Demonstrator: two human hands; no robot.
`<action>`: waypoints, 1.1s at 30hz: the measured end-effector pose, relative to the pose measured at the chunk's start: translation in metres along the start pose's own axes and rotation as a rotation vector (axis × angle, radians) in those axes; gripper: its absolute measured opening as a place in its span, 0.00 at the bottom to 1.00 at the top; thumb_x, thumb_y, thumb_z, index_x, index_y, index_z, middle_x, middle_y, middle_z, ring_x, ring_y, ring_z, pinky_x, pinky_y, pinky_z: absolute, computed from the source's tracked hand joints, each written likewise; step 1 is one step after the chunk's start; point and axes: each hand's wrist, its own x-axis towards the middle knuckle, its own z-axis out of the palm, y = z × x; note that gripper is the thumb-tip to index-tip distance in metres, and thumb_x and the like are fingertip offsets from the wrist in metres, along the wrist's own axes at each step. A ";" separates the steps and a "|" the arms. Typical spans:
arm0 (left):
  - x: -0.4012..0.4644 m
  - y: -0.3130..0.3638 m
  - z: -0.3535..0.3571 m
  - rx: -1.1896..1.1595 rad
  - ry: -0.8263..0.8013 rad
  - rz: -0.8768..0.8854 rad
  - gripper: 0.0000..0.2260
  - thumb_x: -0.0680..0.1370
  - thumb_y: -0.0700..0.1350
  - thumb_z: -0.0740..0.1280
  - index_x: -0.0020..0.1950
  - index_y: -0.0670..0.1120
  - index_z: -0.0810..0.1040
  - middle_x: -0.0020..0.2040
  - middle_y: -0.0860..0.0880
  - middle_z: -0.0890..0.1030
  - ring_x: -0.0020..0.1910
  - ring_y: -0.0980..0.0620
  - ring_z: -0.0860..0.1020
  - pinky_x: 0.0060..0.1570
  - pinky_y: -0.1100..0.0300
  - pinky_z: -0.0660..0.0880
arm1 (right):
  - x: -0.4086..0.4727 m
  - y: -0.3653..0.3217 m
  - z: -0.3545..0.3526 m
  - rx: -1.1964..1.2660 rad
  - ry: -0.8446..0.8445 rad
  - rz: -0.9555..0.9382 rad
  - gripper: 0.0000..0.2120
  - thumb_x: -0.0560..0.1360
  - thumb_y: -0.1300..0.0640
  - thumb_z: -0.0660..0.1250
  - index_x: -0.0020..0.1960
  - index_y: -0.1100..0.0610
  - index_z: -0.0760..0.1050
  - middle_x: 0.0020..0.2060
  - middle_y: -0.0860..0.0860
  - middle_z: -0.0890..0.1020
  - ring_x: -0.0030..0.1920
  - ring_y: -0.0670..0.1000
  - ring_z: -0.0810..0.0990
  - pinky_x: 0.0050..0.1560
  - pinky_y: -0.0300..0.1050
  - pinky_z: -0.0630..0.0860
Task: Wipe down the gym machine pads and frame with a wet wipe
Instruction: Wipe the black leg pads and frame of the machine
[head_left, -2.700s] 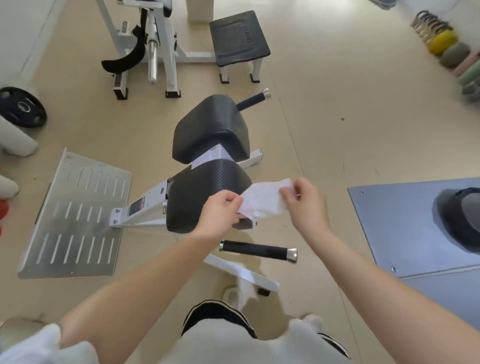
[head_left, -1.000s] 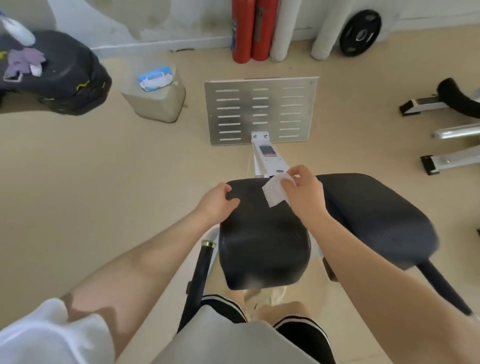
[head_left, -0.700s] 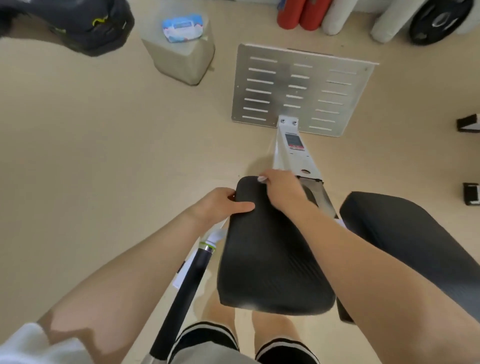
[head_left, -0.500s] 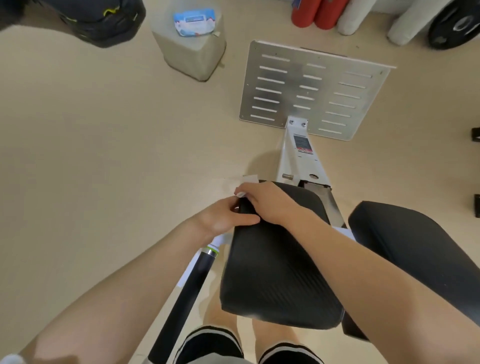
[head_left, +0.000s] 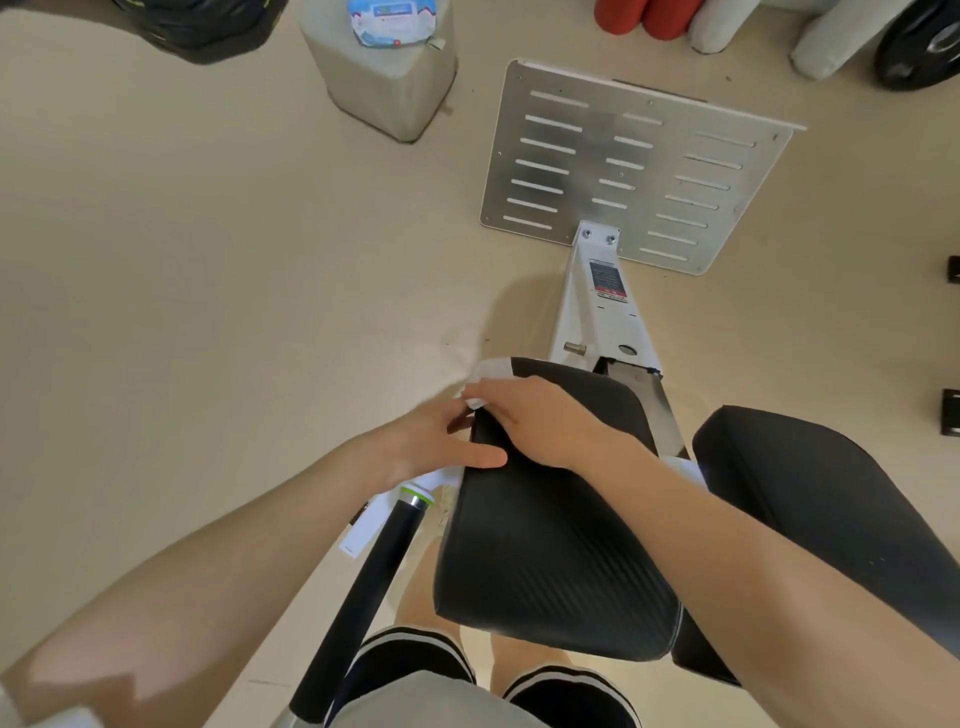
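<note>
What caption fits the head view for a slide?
Right hand presses a white wet wipe onto the far corner of the black textured machine pad; left hand grips the pad's side.

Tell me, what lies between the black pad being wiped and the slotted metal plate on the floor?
The machine's white frame beam runs from the pad to the slotted plate, carrying a red-and-black label. The head view shows it.

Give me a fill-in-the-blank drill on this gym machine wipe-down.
The ___ hand holds the wet wipe against the black pad.
The other hand grips the pad's ___ edge.
The slotted footplate joins the ___ frame.
Missing: right; left; white.
</note>
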 end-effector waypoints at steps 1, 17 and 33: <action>0.000 -0.002 0.000 -0.005 0.027 0.013 0.28 0.72 0.44 0.72 0.70 0.51 0.67 0.66 0.57 0.70 0.66 0.60 0.66 0.60 0.67 0.61 | -0.004 0.003 0.000 0.029 -0.003 -0.016 0.18 0.80 0.63 0.53 0.67 0.52 0.69 0.59 0.53 0.79 0.57 0.55 0.77 0.60 0.49 0.72; -0.026 -0.014 0.011 -0.019 -0.057 0.002 0.23 0.73 0.42 0.71 0.65 0.55 0.68 0.63 0.55 0.73 0.62 0.59 0.70 0.55 0.68 0.67 | -0.056 -0.004 0.010 0.110 -0.027 -0.237 0.17 0.81 0.60 0.54 0.67 0.51 0.70 0.66 0.50 0.74 0.65 0.51 0.72 0.69 0.46 0.65; -0.020 -0.015 0.004 -0.010 -0.095 -0.018 0.28 0.73 0.43 0.71 0.70 0.55 0.65 0.66 0.57 0.72 0.66 0.60 0.68 0.63 0.64 0.65 | -0.048 0.013 0.007 0.088 -0.040 -0.233 0.16 0.80 0.59 0.55 0.65 0.50 0.72 0.62 0.51 0.78 0.60 0.52 0.76 0.66 0.47 0.68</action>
